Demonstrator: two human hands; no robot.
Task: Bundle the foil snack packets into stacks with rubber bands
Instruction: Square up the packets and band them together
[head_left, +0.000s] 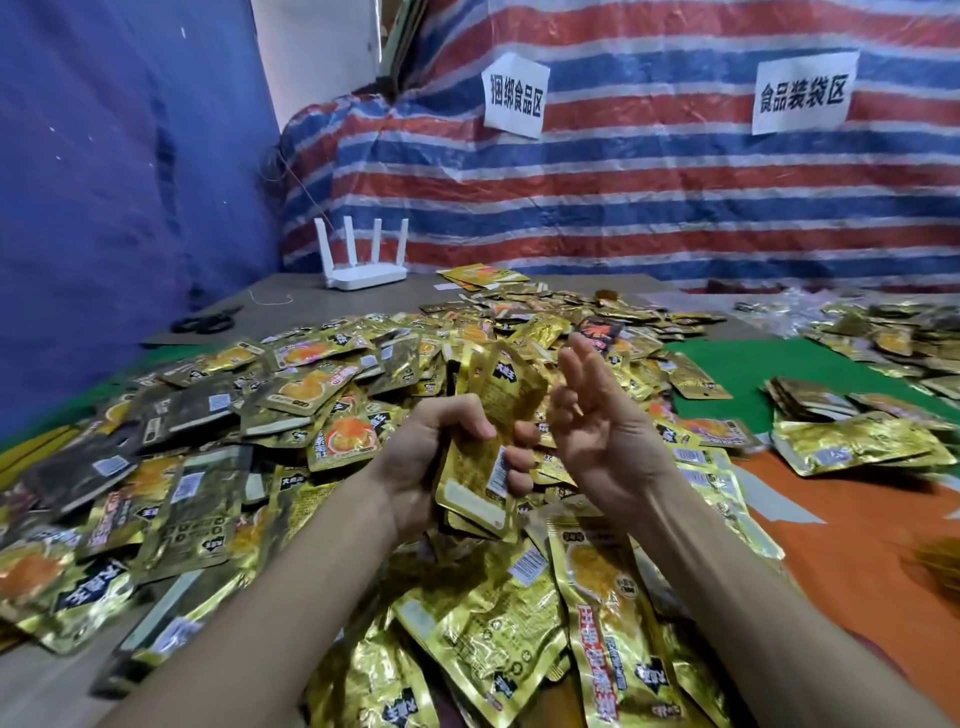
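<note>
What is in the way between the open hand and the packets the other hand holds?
Nothing visible. The right hand is open close beside the stack of packets that the left hand grips above the pile.

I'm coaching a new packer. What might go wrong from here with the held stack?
1. The left hand alone grips the stack of packets, whose edges sit unevenly; the slick foil may slide apart.
2. The right hand is open beside it, and no band plainly circles the stack yet, so it could spill into the loose pile below.
</note>
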